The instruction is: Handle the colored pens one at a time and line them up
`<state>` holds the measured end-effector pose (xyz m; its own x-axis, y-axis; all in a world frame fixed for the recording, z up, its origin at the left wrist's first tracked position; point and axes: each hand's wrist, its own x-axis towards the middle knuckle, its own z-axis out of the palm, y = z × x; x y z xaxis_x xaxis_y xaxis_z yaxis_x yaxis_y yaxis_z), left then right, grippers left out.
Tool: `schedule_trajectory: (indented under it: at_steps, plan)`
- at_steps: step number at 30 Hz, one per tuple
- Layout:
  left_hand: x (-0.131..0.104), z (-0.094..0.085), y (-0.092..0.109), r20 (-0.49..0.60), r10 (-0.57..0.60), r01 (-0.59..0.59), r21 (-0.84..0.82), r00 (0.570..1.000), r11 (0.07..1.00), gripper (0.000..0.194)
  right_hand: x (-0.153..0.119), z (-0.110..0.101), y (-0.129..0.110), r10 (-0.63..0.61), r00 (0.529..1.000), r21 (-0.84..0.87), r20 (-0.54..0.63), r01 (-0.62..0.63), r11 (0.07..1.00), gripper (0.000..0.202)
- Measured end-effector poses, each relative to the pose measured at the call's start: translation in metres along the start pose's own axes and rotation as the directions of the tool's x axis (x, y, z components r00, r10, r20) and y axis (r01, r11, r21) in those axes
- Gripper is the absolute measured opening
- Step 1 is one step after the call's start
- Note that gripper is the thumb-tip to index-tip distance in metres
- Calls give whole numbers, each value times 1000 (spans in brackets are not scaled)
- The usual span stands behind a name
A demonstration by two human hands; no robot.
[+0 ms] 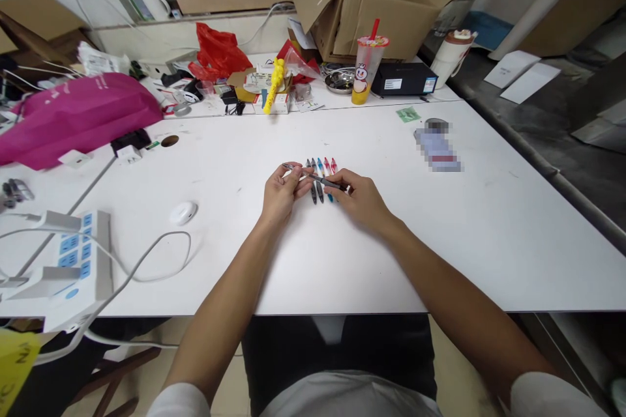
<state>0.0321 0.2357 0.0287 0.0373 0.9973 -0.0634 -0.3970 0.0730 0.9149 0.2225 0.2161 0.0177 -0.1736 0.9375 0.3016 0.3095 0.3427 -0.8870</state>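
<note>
Both hands hold one slim pen (317, 178) slantwise above the middle of the white table (235, 241). My left hand (283, 190) pinches its clear, pointed part between thumb and fingers. At the dark grey end, my right hand (359, 194) has its fingers closed on the barrel. Beneath the hands lies a row of several pens (319, 193) side by side, with black, blue and red or pink ends pointing away from me. My hands and the held pen cover their middles.
A white earbud case (184, 212) and a power strip (92, 254) with cables lie to the left. At the back stand a drink cup (368, 68), a black box (403, 80) and an open carton (376, 23). A pixelated pale item (437, 148) lies to the right.
</note>
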Motion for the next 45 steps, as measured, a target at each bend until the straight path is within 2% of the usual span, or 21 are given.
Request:
schedule_trajectory:
  at_steps: [4,9,12,16,27,30,32,38,45]
  plan:
    - [0,2,0,-5,-3,3,-25,1000,1000,26,-1,2,4,13,1000,46,6,-14,999,27]
    - [-1,5,-4,-6,-36,36,-25,999,999,29,0,4,3,-11,995,48,-101,16,999,27]
    - [-1,6,-7,-25,-35,35,-13,999,999,31,1,3,4,38,997,90,-71,-31,995,30]
    - [-1,6,-10,-37,-22,22,-3,999,1000,32,1,2,3,20,995,62,-100,-14,998,37]
    - [1,3,-13,-32,-35,36,30,999,999,31,1,4,4,33,998,42,-62,-30,999,36]
    - [0,3,-13,-31,-28,29,33,999,999,31,0,4,6,51,998,42,-42,-49,998,30]
    - [0,4,-13,-30,-33,34,31,999,999,30,0,4,6,33,998,14,-48,-32,999,25]
    - [0,5,-12,-79,-119,118,-14,990,993,25,0,3,3,-147,987,-65,-57,144,988,14]
    - [0,5,-6,-103,-131,119,-112,986,986,20,0,0,0,-113,992,-49,-61,110,993,18]
